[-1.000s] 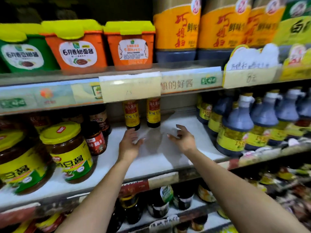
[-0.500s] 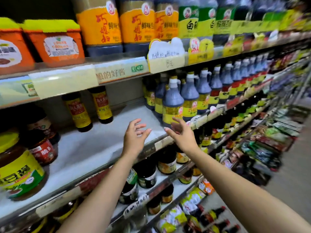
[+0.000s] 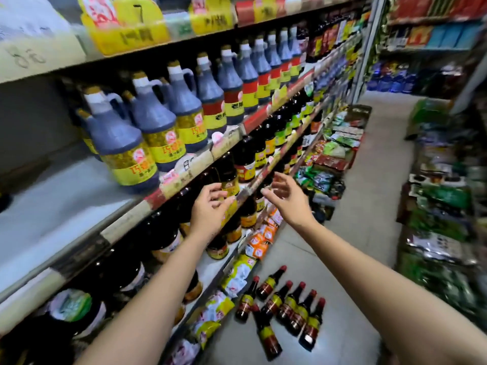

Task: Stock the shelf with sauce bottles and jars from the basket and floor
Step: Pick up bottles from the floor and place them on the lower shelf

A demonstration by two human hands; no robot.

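Observation:
Several dark sauce bottles (image 3: 286,308) with red caps and yellow-red labels lie on the floor at the foot of the shelf. My left hand (image 3: 209,209) hangs in the air in front of the shelf edge, fingers loosely spread, holding nothing. My right hand (image 3: 287,197) is raised beside it, a little further right, fingers relaxed and empty. A bare white stretch of shelf (image 3: 52,204) shows at the left, beside the big handled soy sauce jugs (image 3: 123,151). No basket is in view.
Rows of dark bottles (image 3: 245,159) fill the lower shelves. Sachets and packets (image 3: 234,277) spill along the bottom shelf edge. Packaged goods (image 3: 442,227) line the right side of the aisle. A tiled floor strip (image 3: 369,206) runs between.
My view has swung right and down along the aisle. Both hands drew back from the white shelf and now hang in the air; the floor bottles have come into view.

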